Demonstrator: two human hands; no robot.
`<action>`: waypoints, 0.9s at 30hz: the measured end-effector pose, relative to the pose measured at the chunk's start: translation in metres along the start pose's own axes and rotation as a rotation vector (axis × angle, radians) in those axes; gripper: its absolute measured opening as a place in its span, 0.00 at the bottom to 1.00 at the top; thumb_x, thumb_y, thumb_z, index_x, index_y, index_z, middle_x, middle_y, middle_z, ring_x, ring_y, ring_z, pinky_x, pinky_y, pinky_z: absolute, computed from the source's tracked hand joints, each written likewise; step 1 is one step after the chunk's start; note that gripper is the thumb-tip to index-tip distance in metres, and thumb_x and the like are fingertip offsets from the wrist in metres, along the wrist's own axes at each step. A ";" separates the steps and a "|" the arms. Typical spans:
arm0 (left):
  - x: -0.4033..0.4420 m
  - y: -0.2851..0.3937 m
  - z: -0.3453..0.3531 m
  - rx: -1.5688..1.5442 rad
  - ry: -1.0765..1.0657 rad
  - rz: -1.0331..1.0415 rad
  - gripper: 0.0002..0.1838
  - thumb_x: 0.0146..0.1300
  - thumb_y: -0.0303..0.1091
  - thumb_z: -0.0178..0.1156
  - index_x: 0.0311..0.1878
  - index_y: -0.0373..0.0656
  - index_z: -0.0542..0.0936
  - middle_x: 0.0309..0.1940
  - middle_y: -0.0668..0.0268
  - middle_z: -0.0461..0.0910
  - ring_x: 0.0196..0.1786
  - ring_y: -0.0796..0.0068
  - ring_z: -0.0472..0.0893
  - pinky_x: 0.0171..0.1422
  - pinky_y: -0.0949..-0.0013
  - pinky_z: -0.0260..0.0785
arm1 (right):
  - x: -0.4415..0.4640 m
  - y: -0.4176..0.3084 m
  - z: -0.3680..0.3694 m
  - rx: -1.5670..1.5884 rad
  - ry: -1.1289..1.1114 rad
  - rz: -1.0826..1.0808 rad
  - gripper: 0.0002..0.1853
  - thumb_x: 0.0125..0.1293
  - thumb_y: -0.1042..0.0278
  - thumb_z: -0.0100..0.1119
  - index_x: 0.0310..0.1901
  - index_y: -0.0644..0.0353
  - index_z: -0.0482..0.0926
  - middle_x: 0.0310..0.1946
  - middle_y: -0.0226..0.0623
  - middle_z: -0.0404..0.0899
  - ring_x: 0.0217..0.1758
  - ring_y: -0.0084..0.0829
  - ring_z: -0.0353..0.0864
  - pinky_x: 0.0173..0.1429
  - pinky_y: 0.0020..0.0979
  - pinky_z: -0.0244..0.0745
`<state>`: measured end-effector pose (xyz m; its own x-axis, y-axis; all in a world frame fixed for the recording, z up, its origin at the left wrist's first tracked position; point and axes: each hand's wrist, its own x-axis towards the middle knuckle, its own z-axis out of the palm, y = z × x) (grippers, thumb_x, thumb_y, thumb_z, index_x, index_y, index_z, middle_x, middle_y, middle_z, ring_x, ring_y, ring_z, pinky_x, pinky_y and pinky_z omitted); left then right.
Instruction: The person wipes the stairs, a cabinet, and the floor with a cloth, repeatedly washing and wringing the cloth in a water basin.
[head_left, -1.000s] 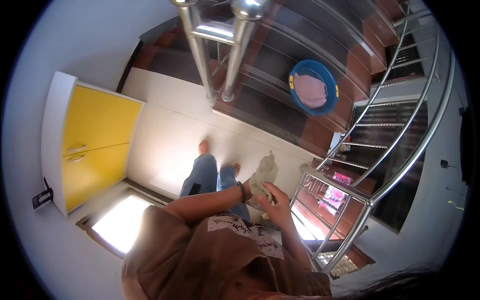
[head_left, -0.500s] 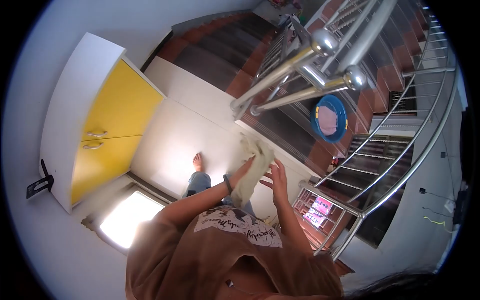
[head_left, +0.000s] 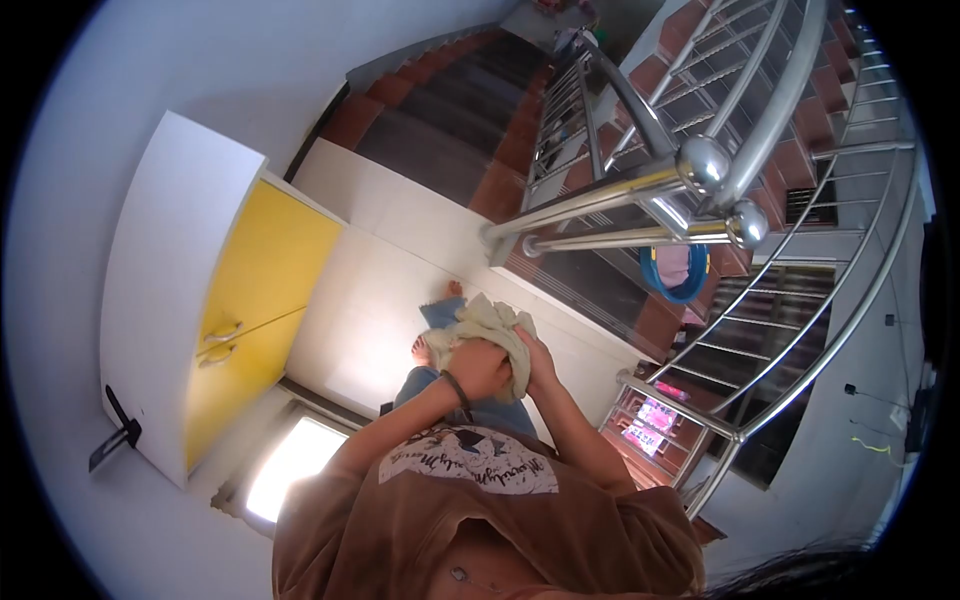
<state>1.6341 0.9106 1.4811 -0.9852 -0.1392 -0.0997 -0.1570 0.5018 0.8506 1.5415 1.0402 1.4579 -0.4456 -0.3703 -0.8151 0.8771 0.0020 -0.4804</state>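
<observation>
A crumpled pale yellow-green cloth (head_left: 492, 318) is bunched in front of my body. My left hand (head_left: 478, 369), with a dark band on the wrist, is closed on it from the near side, fingers curled inward. On the other side, my right hand (head_left: 540, 362) grips the edge of the same cloth, and part of its fingers is hidden by the folds. Below the cloth are my legs in blue jeans (head_left: 425, 383) and my bare feet on the pale floor.
Steel stair railings (head_left: 640, 190) with round knobs stand ahead and to the right. Behind them, a blue basin (head_left: 688, 291) with a pink cloth (head_left: 673, 266) sits on the dark steps. At left is a white cabinet with yellow doors (head_left: 265, 270); beside it is a bright window (head_left: 290, 470).
My right hand was apart from the cloth with spread fingers and now holds it. The hanging cloth is now bunched between both hands. A second foot has come into view, and the camera view has shifted.
</observation>
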 end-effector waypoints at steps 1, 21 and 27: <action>0.006 -0.004 -0.014 0.010 -0.005 -0.036 0.11 0.59 0.37 0.59 0.37 0.42 0.85 0.33 0.53 0.84 0.38 0.48 0.83 0.44 0.50 0.75 | 0.009 -0.004 0.008 -0.030 0.025 0.004 0.20 0.74 0.60 0.58 0.58 0.67 0.76 0.47 0.42 0.84 0.46 0.34 0.86 0.51 0.33 0.82; 0.154 -0.419 -0.002 -0.311 0.655 -0.562 0.06 0.69 0.28 0.60 0.46 0.39 0.82 0.39 0.62 0.82 0.40 0.70 0.81 0.46 0.69 0.73 | 0.535 0.051 0.098 -0.953 0.040 -0.531 0.30 0.64 0.56 0.66 0.66 0.59 0.74 0.59 0.52 0.78 0.63 0.45 0.77 0.63 0.42 0.74; 0.174 -0.526 0.047 -0.339 0.672 -0.614 0.08 0.69 0.24 0.57 0.50 0.38 0.80 0.44 0.62 0.81 0.44 0.71 0.80 0.48 0.70 0.73 | 0.689 0.131 0.073 -1.576 0.083 -0.602 0.44 0.61 0.44 0.69 0.76 0.43 0.61 0.77 0.55 0.54 0.78 0.54 0.57 0.73 0.49 0.64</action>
<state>1.5419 0.6630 0.9919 -0.4776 -0.8060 -0.3496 -0.4992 -0.0785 0.8629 1.3627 0.7172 0.8567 -0.6785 -0.6176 -0.3979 -0.4061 0.7666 -0.4974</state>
